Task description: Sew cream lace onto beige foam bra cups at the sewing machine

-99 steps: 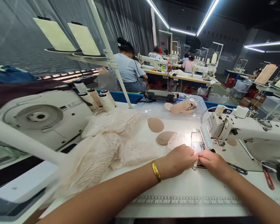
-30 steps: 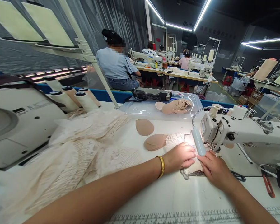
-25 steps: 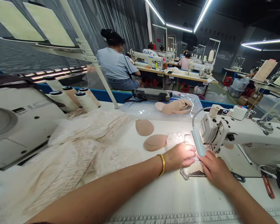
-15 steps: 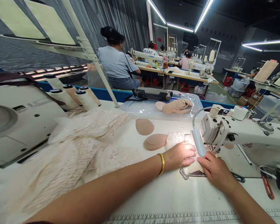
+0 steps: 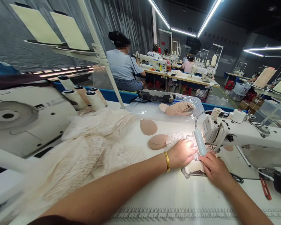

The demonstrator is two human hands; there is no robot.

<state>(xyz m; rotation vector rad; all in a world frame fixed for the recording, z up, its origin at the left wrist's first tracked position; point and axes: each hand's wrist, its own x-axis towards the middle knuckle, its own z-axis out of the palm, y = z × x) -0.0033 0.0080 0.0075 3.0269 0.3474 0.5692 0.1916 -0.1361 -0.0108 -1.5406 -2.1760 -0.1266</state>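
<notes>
My left hand [image 5: 182, 153], with a gold bangle at the wrist, presses its curled fingers onto white lace fabric [image 5: 174, 139] beside the needle area of a white sewing machine [image 5: 208, 129]. My right hand [image 5: 215, 170] pinches the near right edge of the work with thumb and fingers, just below the lamp [image 5: 199, 142]. Bright light falls on the left fingers. The lace runs leftward onto beige oval pads [image 5: 157, 142]. A single beige pad [image 5: 149, 127] lies behind them. Lamp and hands hide the needle and the cloth under it.
A heap of cream lace [image 5: 84, 156] covers the table's left side. Thread cones [image 5: 75, 99] stand behind it. A clear plastic lid [image 5: 142, 108] carries more beige pieces [image 5: 180, 108]. To the right lies a red-handled cutter [image 5: 265, 189]. A printed ruler strip [image 5: 178, 214] runs along the front.
The whole view has shifted slightly right and turned a little. Both hands stay at the machine, with the left fingers lying slightly farther from the front edge.
</notes>
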